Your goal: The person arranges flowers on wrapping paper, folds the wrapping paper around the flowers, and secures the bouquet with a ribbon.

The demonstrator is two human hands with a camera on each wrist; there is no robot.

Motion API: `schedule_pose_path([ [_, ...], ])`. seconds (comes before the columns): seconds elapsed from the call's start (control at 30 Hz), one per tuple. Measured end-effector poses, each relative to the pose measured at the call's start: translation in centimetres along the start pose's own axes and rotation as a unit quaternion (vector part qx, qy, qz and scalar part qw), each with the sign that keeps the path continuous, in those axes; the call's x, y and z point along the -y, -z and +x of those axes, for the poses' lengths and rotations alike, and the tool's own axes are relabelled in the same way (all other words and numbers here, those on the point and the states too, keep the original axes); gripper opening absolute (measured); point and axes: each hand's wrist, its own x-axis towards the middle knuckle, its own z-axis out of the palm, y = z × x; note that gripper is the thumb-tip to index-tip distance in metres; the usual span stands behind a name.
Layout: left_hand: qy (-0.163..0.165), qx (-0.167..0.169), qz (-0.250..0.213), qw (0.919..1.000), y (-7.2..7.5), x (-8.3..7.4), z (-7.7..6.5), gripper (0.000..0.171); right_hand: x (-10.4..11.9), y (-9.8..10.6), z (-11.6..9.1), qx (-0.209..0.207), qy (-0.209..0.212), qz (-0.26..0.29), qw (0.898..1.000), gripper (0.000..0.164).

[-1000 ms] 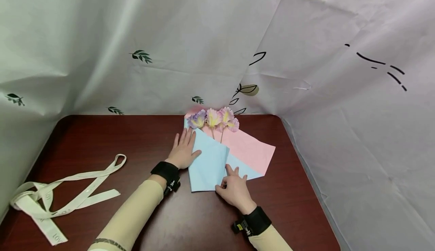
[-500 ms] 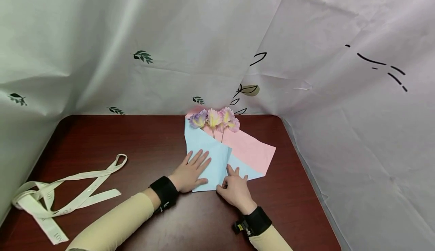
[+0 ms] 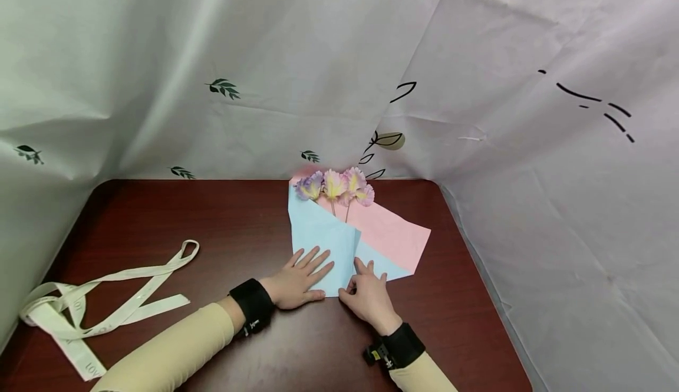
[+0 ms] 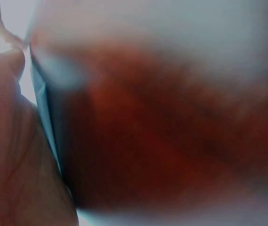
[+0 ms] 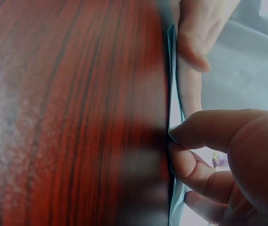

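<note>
A light blue sheet of wrapping paper [image 3: 323,227] lies folded over the stems of several artificial flowers [image 3: 334,184], whose purple, yellow and pink heads show at its top. Pink paper [image 3: 389,236] spreads behind and to the right. My left hand [image 3: 297,283] rests flat on the lower left of the blue fold, fingers spread. At the fold's lower right corner, my right hand [image 3: 368,297] pinches the paper edge between thumb and index finger; the right wrist view shows this thumb [image 5: 197,129] at the edge. The left wrist view is mostly blurred.
A cream ribbon [image 3: 159,308] with printed letters lies loosely looped at the table's left. The dark red wooden table [image 3: 185,215] ends at the back against a pale hanging cloth [image 3: 297,56] with leaf prints.
My left hand has slid from the paper's upper left edge down toward its bottom edge, palm still down. The right hand stays in place at the lower corner.
</note>
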Motion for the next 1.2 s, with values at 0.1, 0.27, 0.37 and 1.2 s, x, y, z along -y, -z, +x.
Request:
schedule_pose_path([
  [0.1,0.051,0.014,-0.017,0.9984,0.7,1.3,0.5,0.071,0.0,0.0,0.0,-0.001,-0.002,0.003,1.0,0.032],
  [0.27,0.131,0.012,-0.039,0.9906,2.1,3.9,1.4,0.072,-0.1,-0.1,0.0,-0.001,0.0,-0.004,1.0,0.033],
  [0.37,0.172,0.01,-0.048,0.984,2.7,5.3,2.1,0.074,-0.1,-0.2,-0.1,0.0,0.004,-0.005,1.0,0.034],
  [1.2,0.278,-0.015,-0.047,0.9593,5.1,10.8,4.9,0.089,-0.3,-0.3,-0.1,-0.007,0.008,-0.007,1.0,0.034],
])
